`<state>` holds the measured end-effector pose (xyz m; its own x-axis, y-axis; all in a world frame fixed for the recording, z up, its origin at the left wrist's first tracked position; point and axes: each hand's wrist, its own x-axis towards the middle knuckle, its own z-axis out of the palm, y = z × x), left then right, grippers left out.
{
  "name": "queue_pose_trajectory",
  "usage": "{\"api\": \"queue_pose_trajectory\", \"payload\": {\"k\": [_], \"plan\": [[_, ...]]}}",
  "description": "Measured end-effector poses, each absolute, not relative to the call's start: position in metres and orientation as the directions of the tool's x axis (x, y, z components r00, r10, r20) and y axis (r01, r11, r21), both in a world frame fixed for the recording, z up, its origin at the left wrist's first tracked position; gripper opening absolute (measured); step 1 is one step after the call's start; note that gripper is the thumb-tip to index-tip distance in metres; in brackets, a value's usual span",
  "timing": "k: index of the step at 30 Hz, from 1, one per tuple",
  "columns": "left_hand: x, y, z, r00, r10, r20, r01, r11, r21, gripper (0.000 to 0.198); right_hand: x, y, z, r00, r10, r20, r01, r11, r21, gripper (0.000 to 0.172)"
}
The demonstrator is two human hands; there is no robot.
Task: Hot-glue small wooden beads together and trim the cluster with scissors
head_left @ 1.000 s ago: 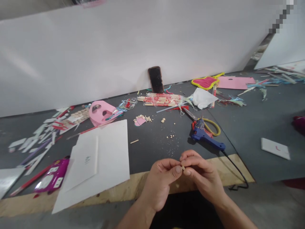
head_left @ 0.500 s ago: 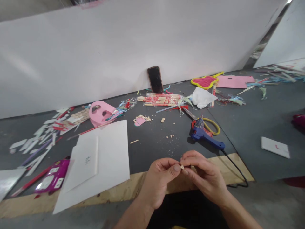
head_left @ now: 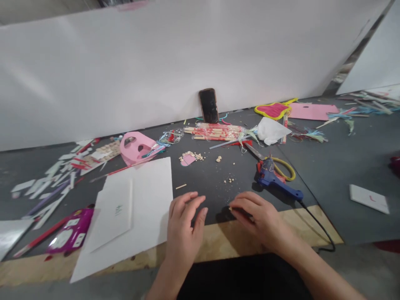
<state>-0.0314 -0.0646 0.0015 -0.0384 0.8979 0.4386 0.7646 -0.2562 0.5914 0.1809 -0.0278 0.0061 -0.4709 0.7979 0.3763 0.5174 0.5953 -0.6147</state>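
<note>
Right hand pinches a bit, left hand empty

Take the gap between the hands as the clock's centre, twelve straight ahead. At three, the right hand has its thumb and fingertips closed on the bit, a tiny pale piece mostly hidden by the fingers, low over the desk; whether it touches the surface I cannot tell. At nine, the left hand is loose and holds nothing visible, its thumb apart from the curved fingers, well clear of the bit.

Near the right fingertips, at one, lie a few crumbs amid fine dust. A small clump sits farther out at twelve. At eleven, a pile of similar pale pieces surrounds part of a pink heart. A short stick lies at ten, near the left hand.

The glue gun is at two, overlapping the scissors, its cord running to the near edge. Far out at twelve are wrapped sticks, with a phone leaning on the wall behind. A white tissue lies at one. Just beside the left hand, between nine and ten, is a white sheet bearing a marked board.
</note>
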Motion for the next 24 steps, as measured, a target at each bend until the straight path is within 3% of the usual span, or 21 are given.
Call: {"api": "queue_pose_trajectory", "payload": {"k": [3, 6, 12, 18, 24], "plan": [[-0.049, -0.071, -0.001, -0.024, 0.858, 0.513, 0.860, -0.244, 0.447, 0.020, 0.164, -0.018, 0.007, -0.574, 0.742, 0.347, 0.534, 0.660, -0.528, 0.014], [-0.065, -0.079, -0.001, -0.038, 0.842, 0.538, 0.895, -0.211, 0.393, 0.018, 0.143, -0.009, 0.012, -0.659, 0.687, 0.306, 0.525, 0.711, -0.467, 0.015], [-0.090, -0.094, -0.003, -0.108, 0.848, 0.519, 0.872, -0.171, 0.459, 0.019, 0.096, 0.011, 0.034, -0.798, 0.548, 0.253, 0.474, 0.828, -0.300, 0.017], [-0.102, -0.104, -0.004, -0.167, 0.836, 0.522, 0.857, -0.138, 0.496, 0.018, 0.082, 0.034, 0.027, -0.736, 0.650, 0.192, 0.623, 0.760, -0.184, 0.012], [-0.099, -0.102, -0.004, -0.153, 0.841, 0.519, 0.838, -0.169, 0.519, 0.018, 0.096, 0.038, 0.015, -0.709, 0.685, 0.166, 0.660, 0.728, -0.185, 0.010]]}}
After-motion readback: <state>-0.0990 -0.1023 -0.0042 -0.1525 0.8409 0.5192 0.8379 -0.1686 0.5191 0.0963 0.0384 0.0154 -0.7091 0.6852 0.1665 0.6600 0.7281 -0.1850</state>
